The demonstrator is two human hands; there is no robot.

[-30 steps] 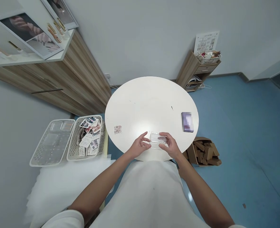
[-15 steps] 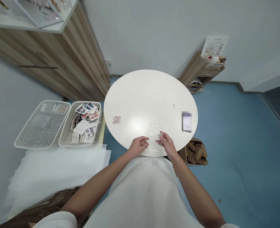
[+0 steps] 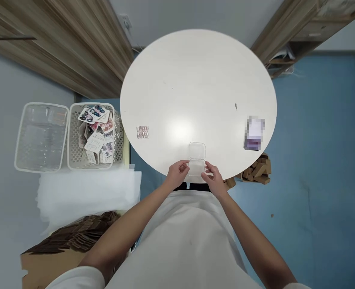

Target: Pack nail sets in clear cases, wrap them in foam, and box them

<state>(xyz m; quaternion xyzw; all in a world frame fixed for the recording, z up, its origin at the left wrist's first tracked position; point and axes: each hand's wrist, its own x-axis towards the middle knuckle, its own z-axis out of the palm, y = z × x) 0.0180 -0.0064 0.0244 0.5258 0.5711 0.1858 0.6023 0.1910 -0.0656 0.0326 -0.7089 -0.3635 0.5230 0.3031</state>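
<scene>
A clear hinged plastic case (image 3: 196, 167) lies on the white round table (image 3: 195, 64) near its front edge, its lid folded back away from me. My left hand (image 3: 178, 174) pinches the case's left side with thumb and forefinger. At the right side, my right hand (image 3: 214, 179) has its thumb and forefinger on the case's edge. Nothing shows inside the case. A card of small pinkish pieces (image 3: 142, 132) rests at the table's left. Near the right edge is a blurred white and purple packet (image 3: 254, 133).
Left of the table stand a white basket of cards (image 3: 118, 138) and a clear-bottomed tray or lid (image 3: 41, 136). White sheets (image 3: 90, 192) and folded brown cardboard (image 3: 84, 237) lie below them. Small brown boxes (image 3: 260, 169) sit beyond the table's right front edge.
The view has tilted down and closer to the table. My right hand has moved from over the case to its right edge; my left hand stays at the left side.
</scene>
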